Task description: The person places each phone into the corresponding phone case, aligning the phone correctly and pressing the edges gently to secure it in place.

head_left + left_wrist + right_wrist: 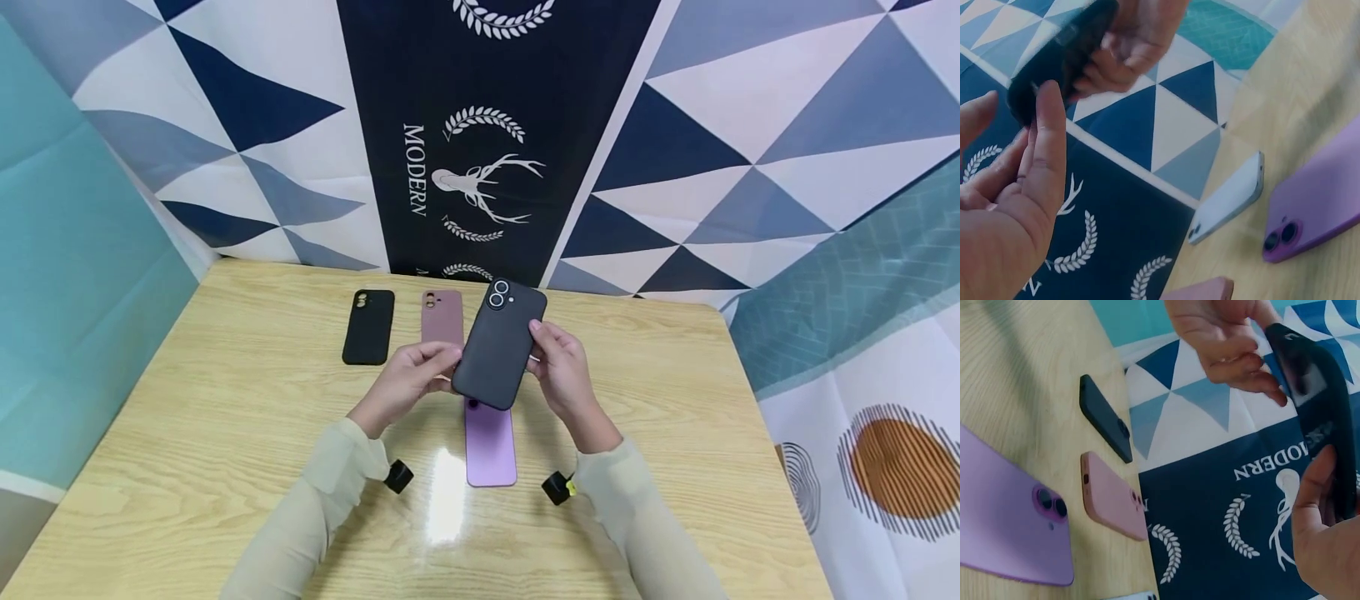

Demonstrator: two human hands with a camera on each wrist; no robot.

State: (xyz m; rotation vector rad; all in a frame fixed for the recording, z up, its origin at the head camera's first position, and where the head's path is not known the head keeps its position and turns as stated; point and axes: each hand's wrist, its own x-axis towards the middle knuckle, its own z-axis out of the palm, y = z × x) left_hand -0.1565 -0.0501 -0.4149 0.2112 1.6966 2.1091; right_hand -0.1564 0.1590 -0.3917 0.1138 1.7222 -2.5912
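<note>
Both hands hold a smartphone in a dark case [498, 346] raised over the table, its back and two-lens camera showing in the head view. My left hand [411, 377] pinches its lower left edge between thumb and fingers. On the opposite side my right hand [561, 367] grips the edge, thumb on the back and fingers beneath. The glossy dark screen side of this smartphone [1313, 387] faces the right wrist camera. Below it lies a purple smartphone [491, 450], its top partly covered by the held one in the head view.
Left of the hands lie a black phone case [368, 327] and a pink phone case [441, 315]. A pale smartphone [1229, 203] near the table's back shows in the left wrist view. Patterned fabric [675, 167] hangs behind the wooden table [225, 400].
</note>
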